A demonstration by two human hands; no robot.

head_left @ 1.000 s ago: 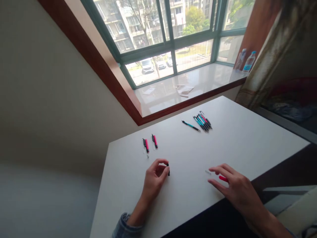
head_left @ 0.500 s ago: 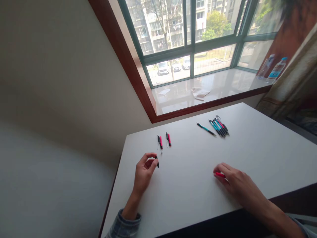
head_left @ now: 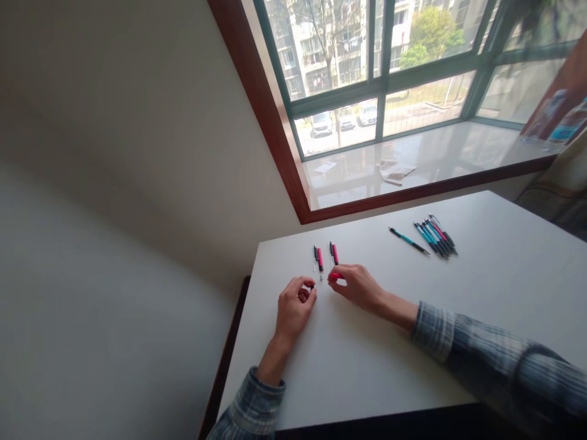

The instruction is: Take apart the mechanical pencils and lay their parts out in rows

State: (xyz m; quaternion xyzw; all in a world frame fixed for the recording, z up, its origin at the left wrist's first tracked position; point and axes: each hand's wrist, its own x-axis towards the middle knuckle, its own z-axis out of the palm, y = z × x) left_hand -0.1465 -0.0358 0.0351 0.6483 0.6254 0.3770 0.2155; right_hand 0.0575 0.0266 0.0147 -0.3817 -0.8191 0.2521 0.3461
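My left hand (head_left: 294, 308) pinches a small black pen part (head_left: 312, 286) between thumb and fingers, and most of the piece is hidden now. Close on its right, my right hand (head_left: 361, 287) grips a red pen barrel (head_left: 336, 277), partly covered by the fingers. A tiny metallic pen piece (head_left: 321, 278) lies on the white table between the hands. Just beyond are two sets of pen parts, each with a red barrel: one set (head_left: 320, 259) on the left, another (head_left: 335, 252) partly behind my right hand.
Farther right on the table (head_left: 367, 366), a teal and black mechanical pencil (head_left: 409, 241) lies apart from a row of several teal, red and black ones (head_left: 433, 238). Behind are a window sill (head_left: 348, 183) with a crumpled cloth or paper (head_left: 395, 172) and plastic bottles (head_left: 566, 127).
My right hand has moved left across the table with the red barrel, close to my left hand. The left hand still pinches the black part. The view has shifted left.
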